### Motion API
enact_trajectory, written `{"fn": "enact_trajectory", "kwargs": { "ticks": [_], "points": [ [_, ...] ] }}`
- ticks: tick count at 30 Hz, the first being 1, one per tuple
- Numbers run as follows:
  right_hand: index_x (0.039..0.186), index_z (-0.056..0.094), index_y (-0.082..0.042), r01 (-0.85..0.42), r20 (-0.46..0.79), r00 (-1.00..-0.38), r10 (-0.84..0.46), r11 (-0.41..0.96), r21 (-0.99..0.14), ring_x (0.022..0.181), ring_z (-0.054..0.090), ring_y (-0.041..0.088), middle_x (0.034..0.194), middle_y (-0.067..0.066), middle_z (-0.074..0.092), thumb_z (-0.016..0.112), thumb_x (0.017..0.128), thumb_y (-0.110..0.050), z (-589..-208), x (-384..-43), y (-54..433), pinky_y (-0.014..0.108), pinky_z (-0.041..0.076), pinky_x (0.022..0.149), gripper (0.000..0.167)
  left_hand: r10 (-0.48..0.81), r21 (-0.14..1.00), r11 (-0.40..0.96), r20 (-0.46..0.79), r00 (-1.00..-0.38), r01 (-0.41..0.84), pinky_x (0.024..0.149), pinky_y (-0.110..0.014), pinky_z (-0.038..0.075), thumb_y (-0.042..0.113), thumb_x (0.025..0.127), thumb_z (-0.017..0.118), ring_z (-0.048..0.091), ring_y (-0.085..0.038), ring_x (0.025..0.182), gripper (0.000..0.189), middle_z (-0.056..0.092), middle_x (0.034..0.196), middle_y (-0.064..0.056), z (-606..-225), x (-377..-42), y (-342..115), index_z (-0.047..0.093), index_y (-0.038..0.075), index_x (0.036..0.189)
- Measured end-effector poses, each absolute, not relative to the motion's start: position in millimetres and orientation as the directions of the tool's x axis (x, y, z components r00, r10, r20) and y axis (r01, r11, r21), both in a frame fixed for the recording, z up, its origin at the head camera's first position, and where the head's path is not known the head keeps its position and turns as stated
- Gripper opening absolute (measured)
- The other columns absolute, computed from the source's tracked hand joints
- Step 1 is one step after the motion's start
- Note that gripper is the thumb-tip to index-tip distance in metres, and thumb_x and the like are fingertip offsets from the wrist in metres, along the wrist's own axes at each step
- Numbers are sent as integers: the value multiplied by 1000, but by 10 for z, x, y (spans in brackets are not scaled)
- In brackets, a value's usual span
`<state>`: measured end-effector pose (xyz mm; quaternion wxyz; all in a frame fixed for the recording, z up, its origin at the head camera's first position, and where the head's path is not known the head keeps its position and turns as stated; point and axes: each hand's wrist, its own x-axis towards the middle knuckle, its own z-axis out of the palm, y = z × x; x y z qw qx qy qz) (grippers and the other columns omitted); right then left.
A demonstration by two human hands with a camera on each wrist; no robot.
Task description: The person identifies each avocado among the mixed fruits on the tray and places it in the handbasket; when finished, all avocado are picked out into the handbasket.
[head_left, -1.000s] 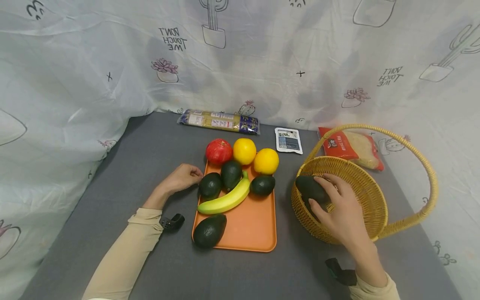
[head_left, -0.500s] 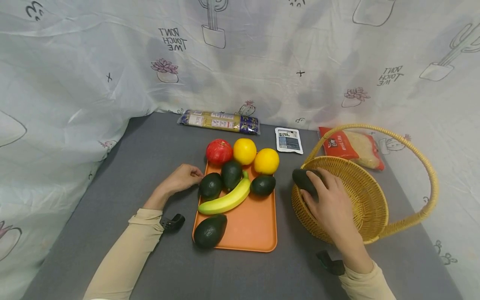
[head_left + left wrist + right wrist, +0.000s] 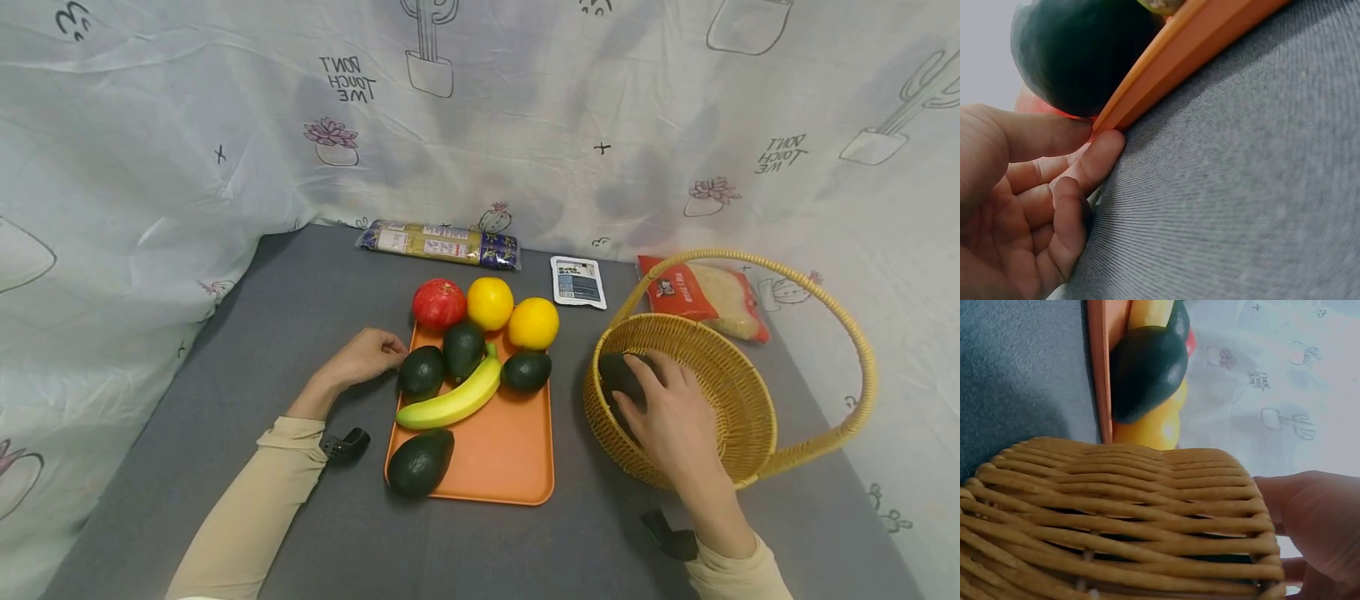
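Note:
My left hand (image 3: 365, 357) pinches the left rim of the orange tray (image 3: 498, 458) between thumb and forefinger, as the left wrist view shows. Against that rim sits a dark green avocado (image 3: 1079, 53). At the right, my right hand (image 3: 678, 421) grips another avocado (image 3: 618, 375) just inside the left side of the wicker basket (image 3: 738, 392). Seen from the right wrist, the basket wall (image 3: 1129, 512) hides most of that avocado; dark green shows through the weave. On the tray lie several avocados, a banana (image 3: 450, 402), a pomegranate (image 3: 438, 304) and two yellow fruits (image 3: 534, 323).
Behind the tray lies a long pack of noodles (image 3: 438, 243). A small white packet (image 3: 577, 282) is right of it. A red and clear bag (image 3: 705, 296) lies behind the basket, whose tall handle (image 3: 855, 333) arches over its opening. Patterned cloth (image 3: 480, 125) hangs at the back.
The right hand and its avocado moved left onto the basket's rim, then back right and down inside the basket. The left hand and the tray stayed in place.

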<state>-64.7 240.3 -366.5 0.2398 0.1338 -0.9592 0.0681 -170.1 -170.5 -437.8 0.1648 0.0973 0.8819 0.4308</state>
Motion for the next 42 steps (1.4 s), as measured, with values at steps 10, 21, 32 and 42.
{"fn": "enact_trajectory", "kwargs": {
  "ticks": [10, 21, 32, 42],
  "points": [
    [123, 63, -3, -257, 321, -923, -211, 960, -109, 94, 62, 42, 116, 24, 61, 75, 79, -14, -3727, -628, 2411, 56, 52, 70, 47, 311, 787, 616, -211, -927, 28, 68, -27, 45, 12, 92, 59, 59, -16, 75, 21, 70, 88, -13, -4380, -1707, -1707, 70, -4, 101],
    [112, 66, 0, -250, 281, -940, -196, 953, -171, 79, 66, 35, 107, 22, 64, 74, 81, -7, -3736, -620, 2437, 49, 53, 60, 33, 321, 793, 608, -202, -925, 38, 67, -27, 44, 10, 91, 59, 58, -15, 73, 21, 70, 86, -14, -4356, -1729, -1689, 70, -6, 100],
    [109, 68, -5, -495, 529, -768, -361, 859, -132, 100, 64, 33, 112, 16, 66, 76, 77, -7, -3710, -577, 2041, 47, 55, 80, 33, 323, 798, 602, -206, -924, 33, 68, -27, 44, 9, 90, 59, 58, -16, 74, 20, 70, 86, -14, -4334, -1731, -1693, 69, -6, 100],
    [123, 61, -13, -827, 443, -524, -727, 558, -62, 124, 55, 29, 133, 14, 57, 78, 78, -13, -3855, -550, 1310, 42, 49, 99, 49, 314, 790, 612, -220, -924, 20, 69, -27, 45, 10, 92, 59, 59, -17, 76, 21, 70, 88, -15, -4353, -1708, -1706, 69, -5, 101]
  ]
}}
